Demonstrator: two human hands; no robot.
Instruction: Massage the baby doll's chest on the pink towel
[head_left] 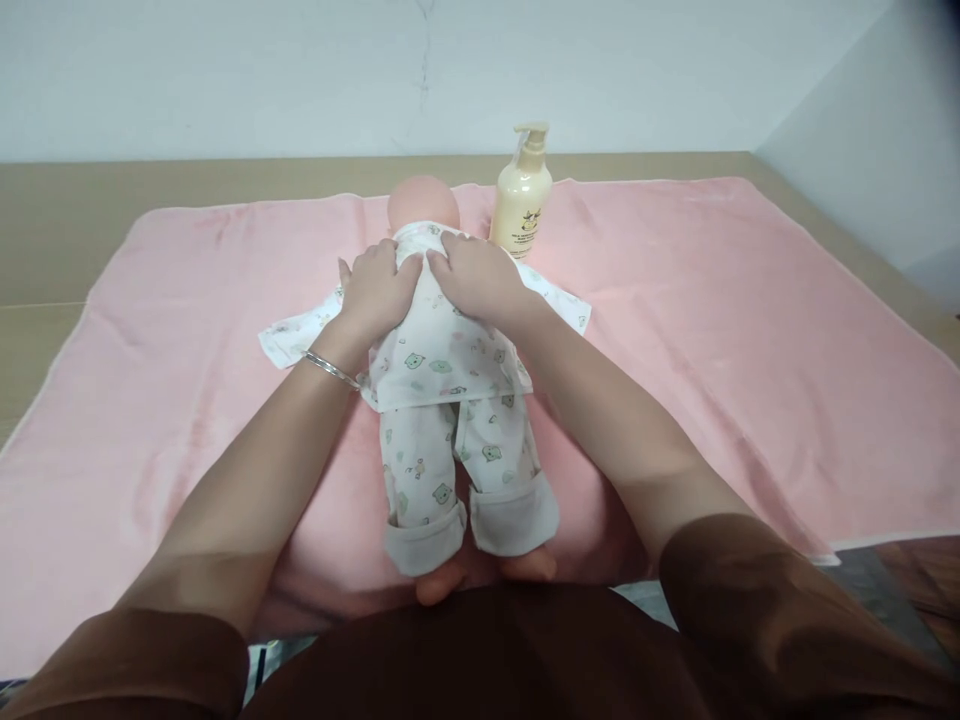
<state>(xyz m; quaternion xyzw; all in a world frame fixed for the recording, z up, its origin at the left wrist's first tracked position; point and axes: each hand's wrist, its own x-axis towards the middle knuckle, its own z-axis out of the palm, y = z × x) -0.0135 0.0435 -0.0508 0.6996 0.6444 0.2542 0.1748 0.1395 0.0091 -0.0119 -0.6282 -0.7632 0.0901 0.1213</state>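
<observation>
A baby doll (424,203) lies stretched out, apparently face down, with its bald head away from me and its feet at my body. It wears a white printed shirt (442,365) with long sleeves spread to both sides, and matching trousers (491,440) with turned-up cuffs. My left hand (377,285) rests on the left of the doll's upper back, thumb apart from the fingers. On the other side, my right hand (480,275) lies over the right shoulder area, its thumb pointing inward. Both hands press on the shirt without gripping anything; some fingertips are hidden.
Beneath the doll a pink blanket (712,350) covers most of the wooden table (67,225). A cream pump bottle (521,205) stands just beyond my right hand. Behind the table rises a white wall (225,80).
</observation>
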